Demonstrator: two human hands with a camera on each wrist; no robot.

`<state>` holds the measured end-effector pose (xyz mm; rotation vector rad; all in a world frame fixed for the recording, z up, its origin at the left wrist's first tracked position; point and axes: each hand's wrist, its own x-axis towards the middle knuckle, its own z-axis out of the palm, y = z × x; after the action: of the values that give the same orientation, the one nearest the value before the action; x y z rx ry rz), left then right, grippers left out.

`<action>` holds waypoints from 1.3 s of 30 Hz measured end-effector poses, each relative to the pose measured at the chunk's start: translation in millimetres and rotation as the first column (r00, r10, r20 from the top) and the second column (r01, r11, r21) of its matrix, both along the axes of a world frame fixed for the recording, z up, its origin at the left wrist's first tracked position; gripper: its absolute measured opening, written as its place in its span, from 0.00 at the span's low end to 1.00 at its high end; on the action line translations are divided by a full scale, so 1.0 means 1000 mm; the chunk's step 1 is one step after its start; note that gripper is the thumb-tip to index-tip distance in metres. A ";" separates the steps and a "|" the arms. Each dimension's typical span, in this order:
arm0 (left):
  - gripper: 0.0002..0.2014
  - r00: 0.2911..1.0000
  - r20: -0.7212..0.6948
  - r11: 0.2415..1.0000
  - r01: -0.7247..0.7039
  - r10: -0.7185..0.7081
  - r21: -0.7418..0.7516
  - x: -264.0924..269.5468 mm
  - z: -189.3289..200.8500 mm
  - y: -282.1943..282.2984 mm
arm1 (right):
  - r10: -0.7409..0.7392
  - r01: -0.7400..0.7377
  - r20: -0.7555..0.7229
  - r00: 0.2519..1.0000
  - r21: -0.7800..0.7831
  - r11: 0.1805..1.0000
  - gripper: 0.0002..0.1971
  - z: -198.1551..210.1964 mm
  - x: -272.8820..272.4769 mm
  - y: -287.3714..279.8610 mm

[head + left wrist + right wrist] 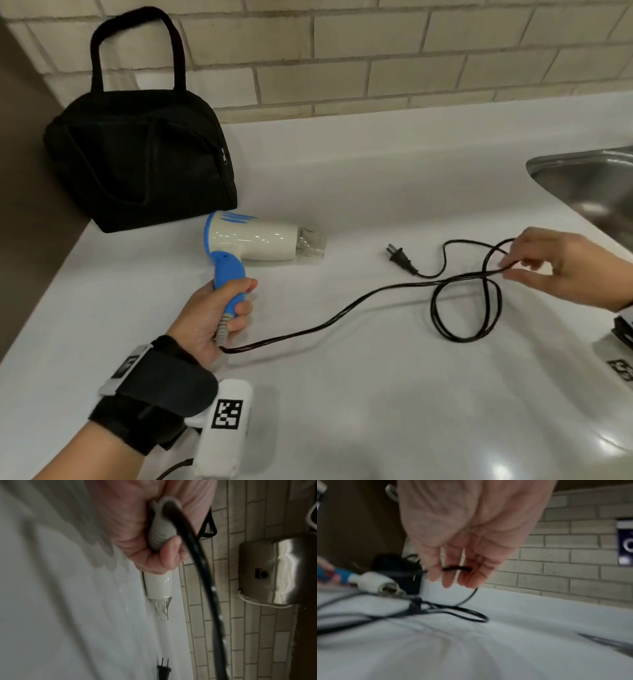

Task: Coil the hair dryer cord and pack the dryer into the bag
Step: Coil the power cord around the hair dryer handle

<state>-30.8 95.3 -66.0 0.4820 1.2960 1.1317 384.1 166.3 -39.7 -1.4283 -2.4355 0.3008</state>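
A white hair dryer (255, 239) with a blue handle lies on the white counter (342, 394), nozzle to the right. My left hand (224, 308) grips its handle; in the left wrist view the grey cord sleeve (161, 526) sits in the curled fingers. The black cord (325, 322) runs right across the counter into loose loops (466, 308), and its plug (400, 257) lies flat. My right hand (534, 269) pinches a cord loop at its top; the right wrist view shows the cord (456, 568) held at the fingertips. A black zipped bag (137, 157) stands at the back left.
A steel sink (589, 185) is set into the counter at the right. A tiled wall (376, 61) runs along the back. A metal wall unit (267, 572) hangs on the tiles. A brown panel (24, 164) borders the counter on the left.
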 end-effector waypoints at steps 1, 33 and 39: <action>0.08 1.000 -0.008 1.000 -0.009 0.009 0.004 0.000 -0.001 -0.001 | 0.016 -0.016 0.047 0.999 0.014 1.000 0.33 0.000 0.005 0.001; 0.08 0.922 -0.386 0.733 0.249 0.019 0.633 0.069 0.079 -0.043 | 0.003 0.001 0.074 0.997 -0.060 0.998 0.05 0.000 -0.040 -0.001; 0.10 0.927 -0.340 0.616 0.174 0.161 0.768 0.050 0.099 -0.066 | -0.446 0.407 0.210 0.870 0.204 0.891 0.08 -0.016 0.049 0.028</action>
<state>19.5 29.5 32.7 1.4390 1.0332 1.6526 433.4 194.3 -55.2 -1.9774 -2.1729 -0.1784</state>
